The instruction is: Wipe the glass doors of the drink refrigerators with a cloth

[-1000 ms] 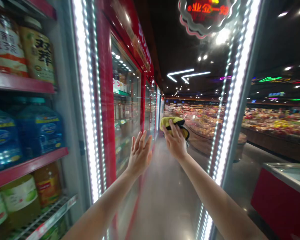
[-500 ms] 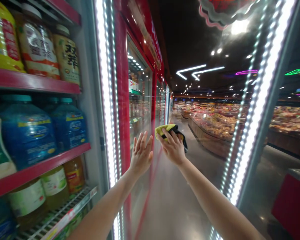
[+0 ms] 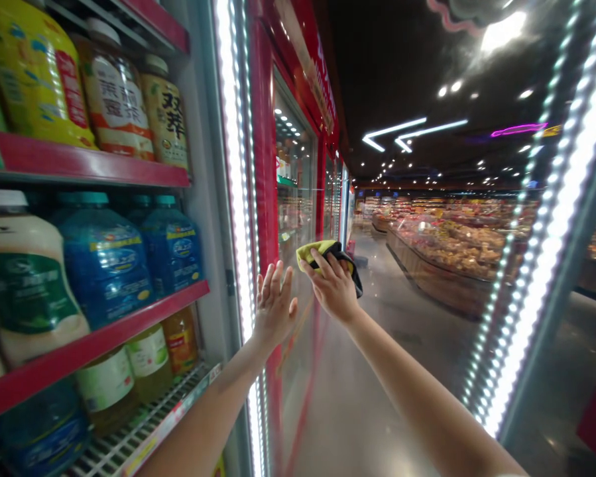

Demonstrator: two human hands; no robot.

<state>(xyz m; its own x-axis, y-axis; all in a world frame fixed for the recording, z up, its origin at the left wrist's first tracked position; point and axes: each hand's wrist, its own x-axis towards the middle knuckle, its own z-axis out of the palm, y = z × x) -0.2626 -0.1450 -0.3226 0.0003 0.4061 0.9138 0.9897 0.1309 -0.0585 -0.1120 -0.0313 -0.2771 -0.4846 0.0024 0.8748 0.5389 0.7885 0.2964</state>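
Observation:
My right hand presses a yellow and black cloth against a clear glass door, its fingers over the cloth. Part of the cloth hangs past the hand's right side. To the left, my left hand is raised with its fingers apart and nothing in it, the palm turned to the glass. Whether that palm touches the glass cannot be made out. Bright LED strips run along the door's right side.
At the left, red-edged shelves hold bottles, among them blue ones. Red glass-fronted coolers stand beyond the glass. Further right is a long display heaped with goods.
The view has turned somewhat left, so shelves and LED strips sit further right. My right hand and the cloth have shifted slightly left in view; my left hand stays raised.

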